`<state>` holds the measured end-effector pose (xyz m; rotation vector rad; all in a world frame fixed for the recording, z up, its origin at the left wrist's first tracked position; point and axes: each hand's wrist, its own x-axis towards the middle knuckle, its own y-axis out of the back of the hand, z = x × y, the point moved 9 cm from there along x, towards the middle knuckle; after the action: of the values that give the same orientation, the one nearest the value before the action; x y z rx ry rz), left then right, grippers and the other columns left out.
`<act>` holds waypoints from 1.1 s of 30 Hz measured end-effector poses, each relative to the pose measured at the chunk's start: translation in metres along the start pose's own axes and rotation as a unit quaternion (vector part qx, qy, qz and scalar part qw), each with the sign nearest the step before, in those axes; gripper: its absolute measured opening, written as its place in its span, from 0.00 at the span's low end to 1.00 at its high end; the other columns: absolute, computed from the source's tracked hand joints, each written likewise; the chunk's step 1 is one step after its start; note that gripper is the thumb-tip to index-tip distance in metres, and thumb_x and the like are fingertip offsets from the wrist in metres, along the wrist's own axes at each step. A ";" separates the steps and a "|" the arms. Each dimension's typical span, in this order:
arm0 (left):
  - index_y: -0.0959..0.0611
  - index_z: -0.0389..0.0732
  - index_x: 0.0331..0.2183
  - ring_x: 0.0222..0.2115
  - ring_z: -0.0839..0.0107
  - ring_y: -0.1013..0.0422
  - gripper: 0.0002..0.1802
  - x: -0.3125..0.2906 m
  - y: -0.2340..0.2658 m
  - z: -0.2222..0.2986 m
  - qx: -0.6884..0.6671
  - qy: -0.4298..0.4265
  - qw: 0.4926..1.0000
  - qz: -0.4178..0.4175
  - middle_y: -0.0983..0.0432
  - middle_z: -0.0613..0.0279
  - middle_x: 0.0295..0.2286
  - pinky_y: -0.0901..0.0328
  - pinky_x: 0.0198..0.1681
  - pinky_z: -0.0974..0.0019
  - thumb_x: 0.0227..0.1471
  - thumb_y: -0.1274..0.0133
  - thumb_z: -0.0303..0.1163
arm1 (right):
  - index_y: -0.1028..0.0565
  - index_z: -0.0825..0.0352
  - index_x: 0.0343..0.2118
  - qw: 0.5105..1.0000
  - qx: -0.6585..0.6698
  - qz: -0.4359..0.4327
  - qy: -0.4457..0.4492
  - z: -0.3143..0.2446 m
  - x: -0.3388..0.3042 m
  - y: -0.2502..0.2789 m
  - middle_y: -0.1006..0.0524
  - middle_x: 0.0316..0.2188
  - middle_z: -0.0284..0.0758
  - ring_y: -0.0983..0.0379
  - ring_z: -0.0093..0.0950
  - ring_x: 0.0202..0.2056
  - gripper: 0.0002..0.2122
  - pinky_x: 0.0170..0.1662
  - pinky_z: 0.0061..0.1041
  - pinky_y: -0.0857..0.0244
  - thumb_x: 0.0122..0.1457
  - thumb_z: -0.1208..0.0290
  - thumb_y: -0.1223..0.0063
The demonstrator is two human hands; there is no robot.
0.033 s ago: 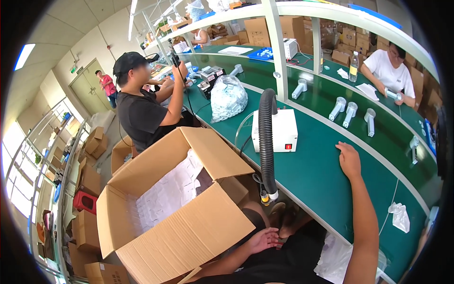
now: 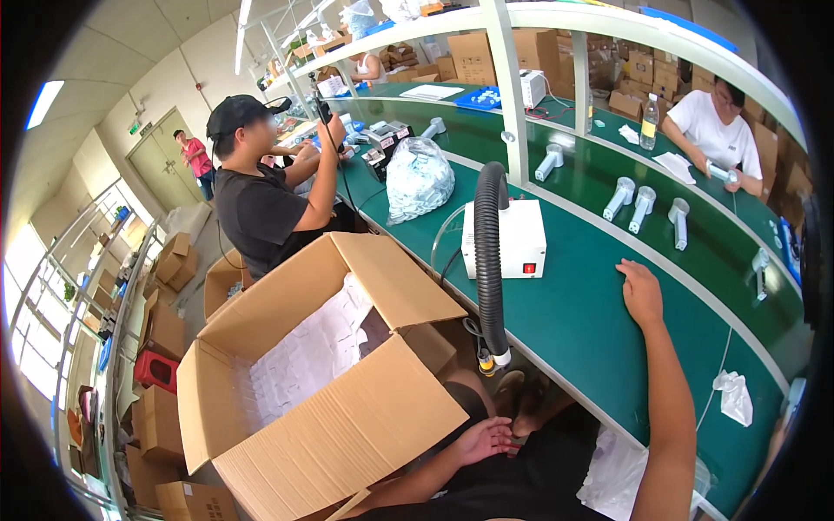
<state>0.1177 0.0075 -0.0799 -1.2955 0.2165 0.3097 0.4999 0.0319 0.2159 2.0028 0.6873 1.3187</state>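
Unchanged since earlier frame: right hand (image 2: 641,297) loosely open, empty, on flat green tabletop (image 2: 573,326), 3 o'clock; left hand (image 2: 483,441) half-open, empty, 5 o'clock.

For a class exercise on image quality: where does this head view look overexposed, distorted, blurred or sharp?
Head view: windows at left wash out to white; head view: the white overhead beam bows, and the picture's corners go black; head view: a patch below the black cap is blurred, while the left hand and right hand look fairly sharp.
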 end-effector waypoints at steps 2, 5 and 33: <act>0.27 0.42 0.51 0.41 0.63 0.28 0.20 0.001 -0.005 0.000 0.009 -0.006 1.000 -0.011 0.25 0.59 0.40 0.34 0.50 0.57 0.63 0.59 0.42 | 0.23 0.66 0.40 1.000 0.004 0.000 0.003 -0.001 -0.001 0.002 0.23 0.46 0.40 0.28 0.40 0.49 0.13 0.53 0.37 0.34 0.52 0.82 0.54; 0.28 0.42 0.51 0.41 0.63 0.28 0.20 0.003 -0.007 -0.001 0.011 -0.009 1.000 -0.012 0.25 0.60 0.40 0.34 0.50 0.57 0.63 0.59 0.42 | 0.23 0.66 0.39 1.000 0.001 0.003 -0.003 0.002 -0.001 0.001 0.23 0.46 0.40 0.28 0.41 0.49 0.13 0.53 0.37 0.34 0.52 0.82 0.54; 0.27 0.42 0.49 0.39 0.65 0.27 0.18 -0.002 -0.011 0.002 0.018 -0.009 1.000 0.012 0.25 0.60 0.37 0.33 0.48 0.58 0.63 0.58 0.41 | 0.22 0.66 0.39 1.000 -0.005 0.001 -0.004 0.000 0.000 -0.003 0.23 0.46 0.40 0.28 0.40 0.49 0.13 0.53 0.36 0.34 0.52 0.82 0.54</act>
<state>0.1202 0.0069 -0.0684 -1.2555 0.2219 0.3357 0.4994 0.0339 0.2142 2.0010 0.6739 1.3117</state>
